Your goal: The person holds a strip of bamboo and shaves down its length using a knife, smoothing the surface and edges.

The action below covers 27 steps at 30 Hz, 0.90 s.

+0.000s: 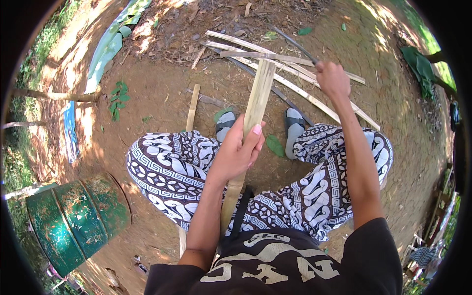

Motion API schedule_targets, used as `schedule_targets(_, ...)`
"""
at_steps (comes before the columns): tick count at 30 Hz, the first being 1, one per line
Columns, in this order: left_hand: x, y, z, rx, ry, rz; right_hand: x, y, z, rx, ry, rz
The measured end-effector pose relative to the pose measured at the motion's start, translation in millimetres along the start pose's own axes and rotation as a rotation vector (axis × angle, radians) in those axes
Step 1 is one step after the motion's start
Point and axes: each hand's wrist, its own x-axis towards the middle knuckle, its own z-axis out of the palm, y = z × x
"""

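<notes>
My left hand is wrapped round a broad, pale bamboo slat. The slat slants up and away from my lap, its lower end running past my left forearm towards my waist. Off to the right, my right hand is closed round the handle of a long, dark-bladed knife. The blade points away and to the left, apart from the slat. Beyond my feet, several split bamboo strips lie crossed on the ground, partly hidden behind the slat.
A rusty green metal drum lies at the left. A short bamboo piece rests near my left sandalled foot. Leafy sprigs, a blue sheet and a long green leaf are farther left.
</notes>
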Motion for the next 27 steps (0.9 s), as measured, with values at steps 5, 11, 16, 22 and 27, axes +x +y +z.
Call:
schedule_targets(5, 15.0, -5.9, -13.2, 0.017, 0.068, -0.022, -27.2, -17.7, -9.2, 0.279, 0.092, -0.093)
schedule_targets(11, 19.8, -1.8, -20.1, -0.061, 0.034, -0.032, -78.1, -45.4, -18.1, 0.305, 0.022, -0.518)
schedule_targets(16, 19.0, -3.7, -16.2, 0.015, 0.063, -0.05, -92.9, -53.4, -8.2, 0.195, -0.029, -0.671)
schedule_targets(22, 15.5, -12.1, -14.2, 0.113, 0.095, 0.006, -87.9, -49.7, 9.6, 0.208, -0.011, -0.687)
schedule_targets(27, 15.7, -11.9, -9.9, 0.141, 0.075, 0.034, -77.1, -42.2, 26.8, 0.265, 0.114, -0.733)
